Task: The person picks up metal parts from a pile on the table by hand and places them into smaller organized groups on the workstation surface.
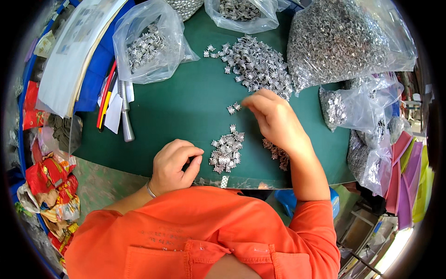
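My right hand (277, 120) reaches over the green tabletop with its fingers bent down and drawn together. Their tips are beside a few small silvery metal pieces (233, 108); whether one is pinched there is hidden. Beyond it spreads a large loose heap of the same metal pieces (260, 64). Under my right wrist lies another small pile (278, 154), partly covered by the forearm. My left hand (174, 165) rests loosely curled near the table's front edge, with nothing showing between thumb and forefinger. Just right of it sits a low pile of metal pieces (226, 151).
Clear bags of metal parts stand at the back left (151, 46), back middle (239, 9) and back right (344, 42). Smaller bags (367, 109) line the right edge. Pens (108, 95) and a metal-handled tool (127, 123) lie left, beside a paper folder (76, 56).
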Motion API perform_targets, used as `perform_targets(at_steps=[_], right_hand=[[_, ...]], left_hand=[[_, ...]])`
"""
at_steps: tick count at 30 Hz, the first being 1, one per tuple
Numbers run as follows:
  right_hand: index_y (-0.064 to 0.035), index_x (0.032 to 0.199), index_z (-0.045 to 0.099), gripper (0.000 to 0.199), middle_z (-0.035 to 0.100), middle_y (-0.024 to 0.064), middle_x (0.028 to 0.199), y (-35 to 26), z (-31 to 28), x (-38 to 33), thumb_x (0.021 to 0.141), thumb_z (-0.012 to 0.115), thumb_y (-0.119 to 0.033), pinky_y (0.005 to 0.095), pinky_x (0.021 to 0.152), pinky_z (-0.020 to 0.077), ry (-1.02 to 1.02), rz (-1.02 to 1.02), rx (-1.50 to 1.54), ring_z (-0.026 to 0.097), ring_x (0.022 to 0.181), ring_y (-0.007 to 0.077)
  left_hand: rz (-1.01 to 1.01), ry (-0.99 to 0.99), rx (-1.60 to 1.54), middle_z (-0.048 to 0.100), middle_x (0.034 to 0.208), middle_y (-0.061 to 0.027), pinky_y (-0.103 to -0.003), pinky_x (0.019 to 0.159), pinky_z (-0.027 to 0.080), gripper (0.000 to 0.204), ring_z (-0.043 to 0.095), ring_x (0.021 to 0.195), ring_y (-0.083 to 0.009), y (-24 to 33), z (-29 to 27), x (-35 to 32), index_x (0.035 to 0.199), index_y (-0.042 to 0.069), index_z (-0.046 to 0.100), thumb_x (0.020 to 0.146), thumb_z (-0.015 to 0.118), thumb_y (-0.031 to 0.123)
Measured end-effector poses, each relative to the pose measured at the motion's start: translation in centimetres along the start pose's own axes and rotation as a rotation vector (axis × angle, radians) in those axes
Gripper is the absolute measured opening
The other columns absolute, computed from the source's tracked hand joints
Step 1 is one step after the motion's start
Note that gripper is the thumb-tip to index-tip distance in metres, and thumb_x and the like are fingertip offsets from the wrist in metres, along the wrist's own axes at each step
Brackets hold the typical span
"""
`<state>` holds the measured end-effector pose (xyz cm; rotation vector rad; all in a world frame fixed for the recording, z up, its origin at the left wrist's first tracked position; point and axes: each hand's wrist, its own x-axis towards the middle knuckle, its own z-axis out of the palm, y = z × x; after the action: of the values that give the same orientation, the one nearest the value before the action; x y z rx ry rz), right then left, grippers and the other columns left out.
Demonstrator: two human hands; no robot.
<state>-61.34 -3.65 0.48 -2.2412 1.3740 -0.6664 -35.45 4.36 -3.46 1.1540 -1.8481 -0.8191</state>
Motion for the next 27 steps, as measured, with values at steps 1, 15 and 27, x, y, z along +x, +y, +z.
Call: perform_targets(at_steps=[1, 15, 27], right_hand=[[-0.0011, 0.098, 0.068, 0.012, 0.064, 0.0156, 0.089, -0.2, 0.3, 0.4, 0.086, 0.068, 0.0, 0.0421, 0.072, 0.0527, 0.001, -0.009, -0.023, 0.065, 0.084, 0.0371], [-0.0014, 0.095, 0.068, 0.012, 0.064, 0.0153, 0.093, -0.6, 1.1, 1.4, 0.083, 0.068, -0.003, 0.0426, 0.073, 0.053, -0.127, -0.103, 0.077, 0.065, 0.085, 0.0363], [-0.0009, 0.095, 0.058, 0.03, 0.066, 0.0182, 0.091, -0.1, -3.6, 0.8, 0.079, 0.079, -0.013, 0.0476, 0.075, 0.0528, -0.13, 0.123, -0.187, 0.065, 0.088, 0.0412]], left_hand=[[-0.001, -0.002, 0.002, 0.065, 0.085, -0.0081, -0.034, 0.059, 0.05, 0.016, 0.061, 0.067, -0.0232, 0.0, 0.0, 0.0, 0.092, 0.005, 0.068, 0.079, 0.072, -0.003], [0.005, -0.011, -0.009, 0.065, 0.086, -0.0093, -0.036, 0.062, 0.05, 0.017, 0.063, 0.071, -0.0265, -0.2, -0.1, -0.1, 0.093, 0.005, 0.067, 0.078, 0.072, -0.003], [-0.01, 0.001, -0.027, 0.065, 0.085, -0.0089, -0.035, 0.061, 0.05, 0.017, 0.062, 0.07, -0.0258, -0.3, -0.1, -0.2, 0.092, 0.005, 0.068, 0.078, 0.072, -0.003]])
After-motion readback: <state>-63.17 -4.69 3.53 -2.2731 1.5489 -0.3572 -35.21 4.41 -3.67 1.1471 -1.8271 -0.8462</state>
